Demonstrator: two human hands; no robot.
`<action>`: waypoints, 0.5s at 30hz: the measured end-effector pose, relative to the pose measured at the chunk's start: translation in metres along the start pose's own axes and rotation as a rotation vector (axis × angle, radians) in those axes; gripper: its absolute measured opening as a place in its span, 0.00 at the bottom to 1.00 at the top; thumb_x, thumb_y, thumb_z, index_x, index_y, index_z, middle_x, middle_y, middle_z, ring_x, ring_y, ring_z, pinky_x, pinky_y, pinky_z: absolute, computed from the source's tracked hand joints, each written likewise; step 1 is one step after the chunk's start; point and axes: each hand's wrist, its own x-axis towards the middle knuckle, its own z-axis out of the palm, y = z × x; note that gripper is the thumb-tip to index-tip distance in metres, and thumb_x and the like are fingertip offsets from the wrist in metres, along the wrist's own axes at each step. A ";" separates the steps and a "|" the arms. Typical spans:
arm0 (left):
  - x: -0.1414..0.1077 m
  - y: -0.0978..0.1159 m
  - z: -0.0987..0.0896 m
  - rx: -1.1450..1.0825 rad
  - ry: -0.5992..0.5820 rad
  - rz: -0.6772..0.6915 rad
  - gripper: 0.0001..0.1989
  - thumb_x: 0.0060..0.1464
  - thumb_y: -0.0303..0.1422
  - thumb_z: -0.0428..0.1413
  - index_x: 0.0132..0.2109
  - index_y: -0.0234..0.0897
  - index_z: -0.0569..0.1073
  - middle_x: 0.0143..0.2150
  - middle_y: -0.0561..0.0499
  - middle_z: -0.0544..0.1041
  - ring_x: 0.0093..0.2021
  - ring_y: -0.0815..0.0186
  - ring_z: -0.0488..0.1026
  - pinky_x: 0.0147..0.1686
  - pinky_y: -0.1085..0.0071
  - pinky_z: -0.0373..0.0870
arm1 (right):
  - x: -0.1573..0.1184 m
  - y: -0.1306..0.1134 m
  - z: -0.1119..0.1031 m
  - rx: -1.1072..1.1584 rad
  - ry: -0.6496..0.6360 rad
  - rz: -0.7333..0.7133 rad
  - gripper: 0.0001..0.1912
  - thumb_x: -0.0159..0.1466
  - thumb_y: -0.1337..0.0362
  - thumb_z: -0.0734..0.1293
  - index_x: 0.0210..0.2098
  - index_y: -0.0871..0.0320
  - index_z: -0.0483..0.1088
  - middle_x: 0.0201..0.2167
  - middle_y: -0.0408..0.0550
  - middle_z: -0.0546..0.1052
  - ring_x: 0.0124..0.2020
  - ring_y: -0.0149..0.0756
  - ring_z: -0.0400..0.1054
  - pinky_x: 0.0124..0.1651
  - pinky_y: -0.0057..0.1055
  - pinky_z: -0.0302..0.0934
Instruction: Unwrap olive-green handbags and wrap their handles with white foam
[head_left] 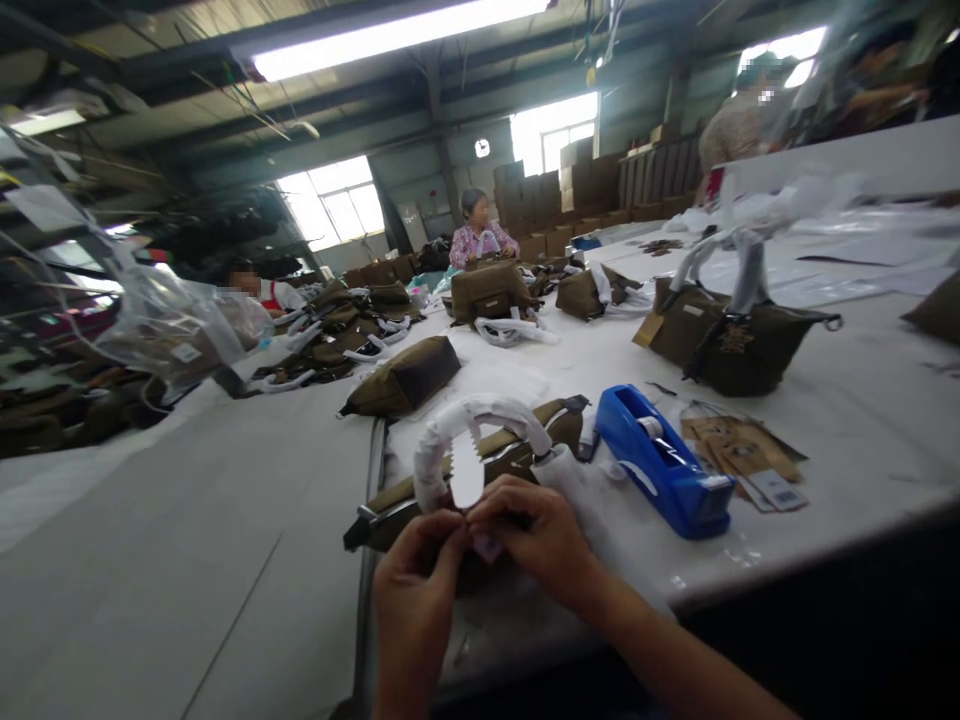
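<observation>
An olive-brown bag (pixel 566 425) lies at the table's near edge, its raised handle (pixel 487 405) wrapped in white padding. In front of it my left hand (pixel 424 555) and my right hand (pixel 536 530) meet, fingertips pinched together. What they pinch is too small to make out. Just above the fingertips stands a white tag with a toothed edge (pixel 466 470), in front of the bag. A small pinkish piece (pixel 487 546) shows below the right fingers. To the right of my right hand sits a blue tape dispenser (pixel 660 460).
Brown paper tags (pixel 742 450) lie right of the dispenser. A bag with wrapped handles (pixel 735 335) stands behind them. Another bag (pixel 405 375) lies back left, with a bag pile (pixel 337 325) beyond. A person (pixel 484 235) is across the table; others are farther off.
</observation>
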 end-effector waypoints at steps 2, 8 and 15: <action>-0.004 0.004 -0.002 0.024 -0.007 0.058 0.11 0.52 0.40 0.66 0.39 0.38 0.82 0.38 0.49 0.84 0.39 0.60 0.81 0.41 0.71 0.78 | -0.006 -0.003 -0.002 -0.084 0.006 -0.026 0.08 0.64 0.69 0.71 0.39 0.51 0.81 0.39 0.44 0.83 0.42 0.37 0.77 0.48 0.32 0.72; -0.026 0.001 -0.031 0.106 0.503 0.358 0.13 0.63 0.38 0.58 0.52 0.41 0.77 0.51 0.47 0.80 0.45 0.61 0.80 0.42 0.70 0.78 | -0.038 -0.015 -0.051 -0.505 0.335 -0.213 0.11 0.66 0.64 0.70 0.46 0.44 0.79 0.43 0.44 0.83 0.43 0.41 0.78 0.50 0.38 0.73; -0.004 -0.089 -0.051 0.023 0.115 0.013 0.49 0.53 0.52 0.63 0.73 0.43 0.50 0.67 0.38 0.68 0.66 0.49 0.68 0.59 0.59 0.72 | -0.056 0.028 -0.081 -0.546 0.378 0.163 0.29 0.71 0.48 0.62 0.67 0.53 0.64 0.66 0.54 0.68 0.66 0.50 0.63 0.67 0.54 0.58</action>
